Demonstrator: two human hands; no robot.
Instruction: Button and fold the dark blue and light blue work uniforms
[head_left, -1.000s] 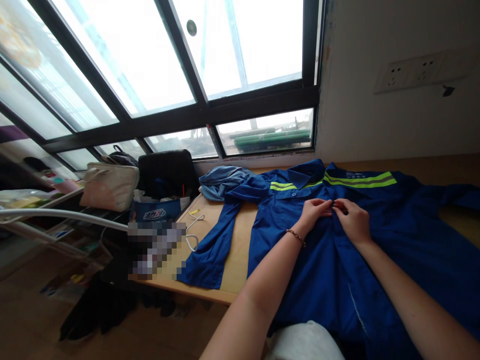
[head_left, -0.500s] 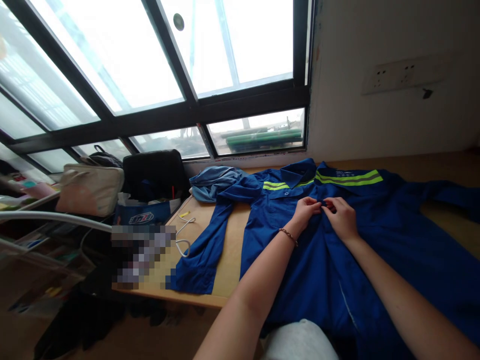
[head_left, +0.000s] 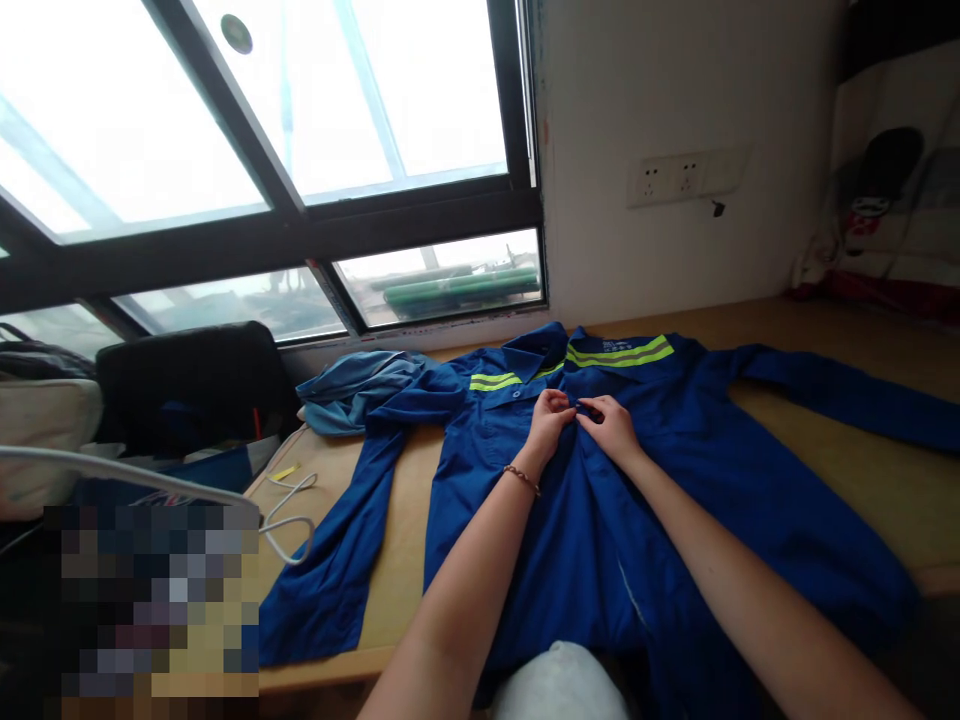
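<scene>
A blue work jacket [head_left: 720, 480] with yellow-green and grey reflective bands lies spread out, front up, its sleeves reaching to both sides. My left hand [head_left: 551, 422] pinches the front edge of the jacket below the collar, fingers closed. Close beside it, my right hand [head_left: 611, 428] pinches the same front opening from the other side. The fingertips of both hands almost meet there, and they hide the small bit of cloth between them. A braided bracelet [head_left: 522, 480] circles my left wrist. Below the hands, the jacket's front edges run down toward me.
The jacket rests on a wooden table [head_left: 409, 540]. A lighter blue folded cloth [head_left: 360, 390] lies at the back left, with a white cable [head_left: 289, 520] nearer the left edge. A black chair back [head_left: 195, 380] stands beyond that edge. Behind are a window and a wall socket [head_left: 679, 178].
My view has turned to the right, so the scene sits further left and more of the right sleeve shows. Both hands stay pinched at the jacket's front.
</scene>
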